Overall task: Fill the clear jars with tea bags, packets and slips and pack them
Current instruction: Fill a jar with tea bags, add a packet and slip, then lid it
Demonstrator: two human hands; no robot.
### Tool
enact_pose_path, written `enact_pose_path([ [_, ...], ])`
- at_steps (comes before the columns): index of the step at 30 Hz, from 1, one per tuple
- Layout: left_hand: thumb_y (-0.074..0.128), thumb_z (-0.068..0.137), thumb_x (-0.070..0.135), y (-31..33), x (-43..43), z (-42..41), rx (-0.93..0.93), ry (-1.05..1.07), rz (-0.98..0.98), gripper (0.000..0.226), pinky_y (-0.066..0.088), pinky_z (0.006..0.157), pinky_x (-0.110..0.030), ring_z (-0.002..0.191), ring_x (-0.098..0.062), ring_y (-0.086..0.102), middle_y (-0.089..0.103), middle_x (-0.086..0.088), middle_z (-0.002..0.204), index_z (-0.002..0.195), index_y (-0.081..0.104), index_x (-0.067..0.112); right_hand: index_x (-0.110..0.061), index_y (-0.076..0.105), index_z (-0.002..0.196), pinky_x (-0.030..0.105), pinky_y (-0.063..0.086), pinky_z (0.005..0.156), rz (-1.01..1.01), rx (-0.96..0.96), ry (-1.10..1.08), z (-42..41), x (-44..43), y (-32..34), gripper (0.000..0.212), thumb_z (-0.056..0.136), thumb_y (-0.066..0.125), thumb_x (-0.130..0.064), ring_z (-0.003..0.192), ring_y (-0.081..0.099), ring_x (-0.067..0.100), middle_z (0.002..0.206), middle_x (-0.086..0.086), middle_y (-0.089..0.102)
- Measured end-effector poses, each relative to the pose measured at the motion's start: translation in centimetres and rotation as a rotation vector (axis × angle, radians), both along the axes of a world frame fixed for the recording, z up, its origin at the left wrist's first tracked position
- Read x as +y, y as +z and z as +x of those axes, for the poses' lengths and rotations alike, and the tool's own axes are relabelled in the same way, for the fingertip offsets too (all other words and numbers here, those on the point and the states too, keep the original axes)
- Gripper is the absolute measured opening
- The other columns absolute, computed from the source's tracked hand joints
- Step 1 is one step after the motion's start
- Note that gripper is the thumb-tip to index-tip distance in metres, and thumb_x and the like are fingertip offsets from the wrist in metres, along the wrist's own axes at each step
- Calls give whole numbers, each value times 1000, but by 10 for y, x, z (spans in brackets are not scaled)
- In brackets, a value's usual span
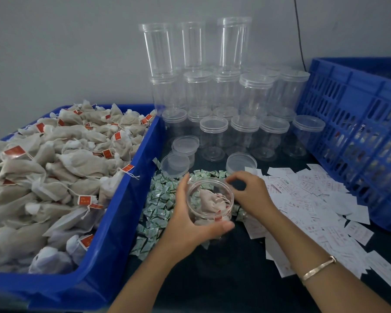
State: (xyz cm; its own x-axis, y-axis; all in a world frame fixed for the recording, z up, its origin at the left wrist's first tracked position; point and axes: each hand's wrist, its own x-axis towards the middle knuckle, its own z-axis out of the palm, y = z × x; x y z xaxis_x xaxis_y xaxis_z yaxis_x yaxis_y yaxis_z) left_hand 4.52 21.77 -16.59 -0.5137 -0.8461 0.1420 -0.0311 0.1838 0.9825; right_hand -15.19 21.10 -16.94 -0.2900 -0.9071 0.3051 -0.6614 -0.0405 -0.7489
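Dark table (224, 279): left hand (187, 220) grips jar (226, 210) holding tea bags (207, 201); right hand (251, 193), grip unclear.

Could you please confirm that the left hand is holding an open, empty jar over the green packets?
Not quite: the head view shows tea bags inside the jar, so it is not empty. The left hand does hold it, open, over the green packets.

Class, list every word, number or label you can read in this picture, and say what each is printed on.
No text reads clearly.
Red paper tags on the beige tea bags: pale marks, too small.
Small green-and-white packets: print blurred.
White paper slips: red print, blurred.
Clear plastic jars, blue plastic bin: no text shows.
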Motion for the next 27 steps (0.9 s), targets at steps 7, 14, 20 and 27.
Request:
enact_pose_path([
  [7, 88, 65, 14, -15, 7, -5, 21, 55, 28, 92, 43, 77, -1, 107, 19, 52, 52, 44, 110, 126, 29, 51, -28, 73, 84, 7, 48, 80, -243, -174, 126, 10, 33, 52, 23, 84, 77, -6, 85, 69, -3, 83, -18, 74],
  [14, 88, 59, 0, -7, 10, -12, 86, 123, -6, 107, 47, 75, -5, 105, 8, 58, 51, 11, 127, 142, 29, 33, -14, 79, 86, 35, 47, 93, -263, 331, 254, 21, 61, 64, 12, 82, 79, -2, 91, 64, 8, 87, -8, 74],
  [20, 89, 58, 2, 8, 12, -15, 103, 131, -89, 108, 46, 82, -7, 112, 5, 56, 52, 11, 128, 142, 29, 32, -32, 74, 106, 11, 18, 115, -22, 253, 366, 5, 75, 91, 32, 89, 56, -11, 113, 57, -9, 102, -21, 74],
  [27, 89, 57, 8, 33, 24, -38, 161, 48, -119, 108, 46, 80, -5, 109, 6, 59, 57, 15, 125, 142, 28, 33, -41, 60, 125, 21, 50, 80, -50, 339, 259, -21, 93, 140, 60, 75, 58, -73, 96, 61, 1, 109, -30, 61],
])
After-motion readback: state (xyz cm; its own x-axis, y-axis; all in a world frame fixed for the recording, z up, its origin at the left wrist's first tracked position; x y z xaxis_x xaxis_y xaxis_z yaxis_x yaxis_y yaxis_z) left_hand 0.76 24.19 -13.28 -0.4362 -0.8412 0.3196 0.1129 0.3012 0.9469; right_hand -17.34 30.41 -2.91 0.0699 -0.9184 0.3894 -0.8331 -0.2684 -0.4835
